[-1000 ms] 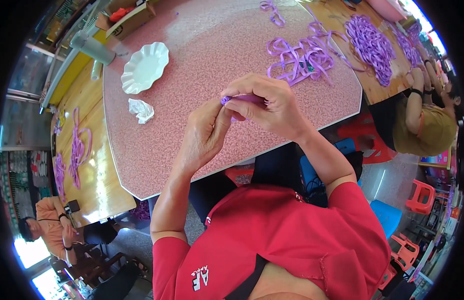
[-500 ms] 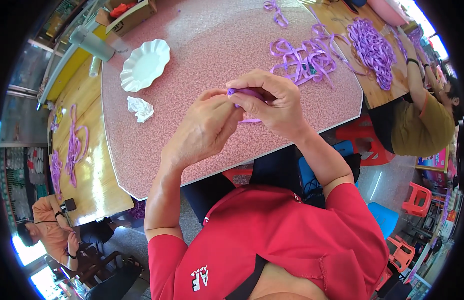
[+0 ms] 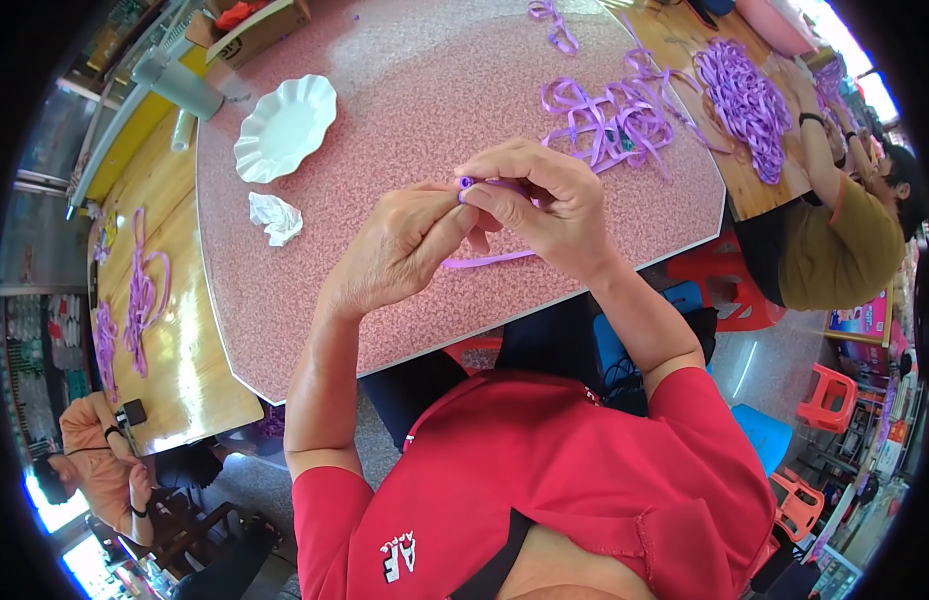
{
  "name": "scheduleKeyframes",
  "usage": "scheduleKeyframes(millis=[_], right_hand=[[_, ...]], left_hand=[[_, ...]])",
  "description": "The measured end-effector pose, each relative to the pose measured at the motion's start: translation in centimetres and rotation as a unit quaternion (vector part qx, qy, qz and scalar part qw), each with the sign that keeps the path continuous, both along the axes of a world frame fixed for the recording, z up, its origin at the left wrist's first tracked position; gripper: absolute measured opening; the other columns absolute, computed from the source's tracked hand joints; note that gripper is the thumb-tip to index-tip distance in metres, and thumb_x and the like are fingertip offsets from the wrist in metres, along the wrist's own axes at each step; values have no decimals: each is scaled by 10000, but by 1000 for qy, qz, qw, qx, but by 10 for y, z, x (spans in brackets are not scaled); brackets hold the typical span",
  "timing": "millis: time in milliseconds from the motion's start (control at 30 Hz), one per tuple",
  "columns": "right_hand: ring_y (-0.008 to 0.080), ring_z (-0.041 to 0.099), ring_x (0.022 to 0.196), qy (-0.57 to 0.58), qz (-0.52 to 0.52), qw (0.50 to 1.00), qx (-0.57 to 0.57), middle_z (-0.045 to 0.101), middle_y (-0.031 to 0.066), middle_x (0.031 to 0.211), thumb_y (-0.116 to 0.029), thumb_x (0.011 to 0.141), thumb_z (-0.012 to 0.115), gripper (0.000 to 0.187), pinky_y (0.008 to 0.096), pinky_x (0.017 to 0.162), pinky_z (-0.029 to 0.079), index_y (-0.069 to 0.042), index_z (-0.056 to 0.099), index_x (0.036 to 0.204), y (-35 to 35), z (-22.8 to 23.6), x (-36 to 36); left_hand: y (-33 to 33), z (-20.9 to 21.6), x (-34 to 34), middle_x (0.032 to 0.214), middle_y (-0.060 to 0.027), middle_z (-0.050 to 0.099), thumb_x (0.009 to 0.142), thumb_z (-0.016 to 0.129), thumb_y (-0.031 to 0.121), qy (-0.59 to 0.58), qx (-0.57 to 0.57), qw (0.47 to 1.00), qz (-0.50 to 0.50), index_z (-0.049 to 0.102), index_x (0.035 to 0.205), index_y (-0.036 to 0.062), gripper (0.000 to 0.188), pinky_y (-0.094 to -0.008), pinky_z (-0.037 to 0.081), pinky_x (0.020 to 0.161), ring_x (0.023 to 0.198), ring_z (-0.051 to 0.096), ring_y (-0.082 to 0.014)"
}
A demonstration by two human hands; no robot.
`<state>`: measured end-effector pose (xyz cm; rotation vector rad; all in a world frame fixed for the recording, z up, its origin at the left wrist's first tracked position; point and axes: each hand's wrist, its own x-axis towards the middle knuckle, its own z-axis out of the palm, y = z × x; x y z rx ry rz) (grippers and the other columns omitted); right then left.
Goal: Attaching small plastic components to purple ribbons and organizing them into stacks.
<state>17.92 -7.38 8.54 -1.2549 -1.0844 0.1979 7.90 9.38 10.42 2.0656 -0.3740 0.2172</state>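
Both of my hands meet above the near part of the pink speckled table (image 3: 384,130). A small coil of purple ribbon (image 3: 467,184) sits between their fingertips. My right hand (image 3: 549,210) is closed, pinching it between thumb and fingers, with more ribbon running under the curled fingers. My left hand (image 3: 394,250) is also closed, its thumb and forefinger at the coil's left side. A loose ribbon strand (image 3: 489,261) passes beneath the hands, close to the table's front edge. The remaining fingers partly hide the ribbon.
A tangle of purple ribbon (image 3: 609,120) lies beyond my right hand. A bigger ribbon heap (image 3: 744,95) is on the wooden table at right, beside a seated person (image 3: 849,240). At left are a scalloped white plate (image 3: 284,130), crumpled tissue (image 3: 275,218) and a grey-green bottle (image 3: 179,85).
My left hand has turned and dropped slightly, its thumb now up against the coil. More of the loose strand shows below the hands. The coil's end faces upward more plainly.
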Motion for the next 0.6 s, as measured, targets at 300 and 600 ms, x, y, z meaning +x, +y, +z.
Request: scheduleKeyframes(millis=[300,600], right_hand=[[94,649,751,12,-82,996,20,674,60,911,18,904,686,170,213,613,515,15,685,1074,7,-1,8],[67,633,838,47,-113,992,18,683,27,929,-8,890,715,164,204,715,512,4,701,1053,12,6,24]], left_hand=[[-11,-10,9,840,-87,700,1018,558,221,59,-104,989,81,665,1023,-10,255,-316,527,750,791,668,-172],[-16,-17,24,905,-24,661,943,699,197,42,-372,916,145,654,1081,14,233,-224,473,727,805,601,-94]])
